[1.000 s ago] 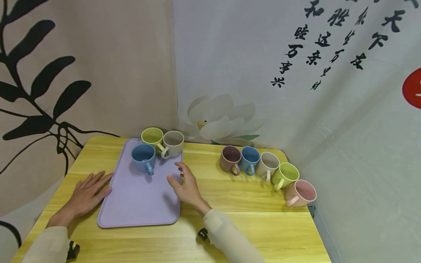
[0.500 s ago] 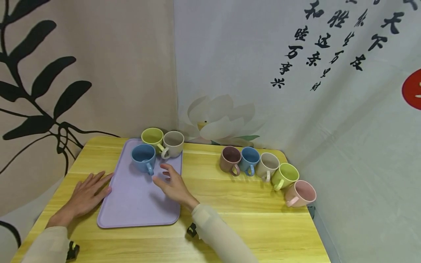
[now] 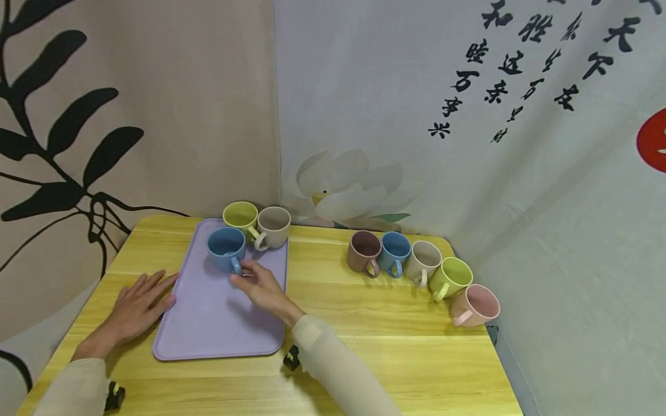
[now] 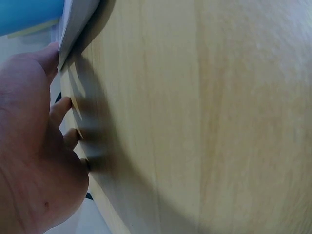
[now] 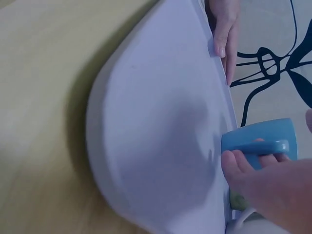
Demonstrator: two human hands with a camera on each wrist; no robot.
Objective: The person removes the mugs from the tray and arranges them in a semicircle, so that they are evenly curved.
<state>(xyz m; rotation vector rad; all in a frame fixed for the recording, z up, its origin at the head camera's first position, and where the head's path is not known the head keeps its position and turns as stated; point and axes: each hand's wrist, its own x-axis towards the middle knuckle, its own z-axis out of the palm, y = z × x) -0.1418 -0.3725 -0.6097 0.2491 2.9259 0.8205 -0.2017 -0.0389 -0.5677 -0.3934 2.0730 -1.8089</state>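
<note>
A blue mug [image 3: 226,248] stands upright on the lilac tray [image 3: 218,323], its handle toward the right hand [image 3: 265,292]. That hand holds the mug's handle [image 5: 263,147], with fingers curled at it in the right wrist view. The left hand [image 3: 136,312] lies flat with spread fingers on the table at the tray's left edge, fingertips touching the rim. Behind the blue mug, a yellow-green mug [image 3: 240,215] and a light grey mug [image 3: 274,222] stand side by side at the tray's far end.
To the right on the wooden table [image 3: 374,358], a slanting row holds a brown mug [image 3: 363,254], a second blue mug [image 3: 394,251], a cream mug [image 3: 422,261], another yellow-green mug [image 3: 451,277] and a pink mug [image 3: 476,306]. A printed cloth [image 3: 354,104] hangs behind.
My right hand has moved left from the tray's right edge to the blue mug and taken hold of its handle. The left hand and all the mugs have stayed put.
</note>
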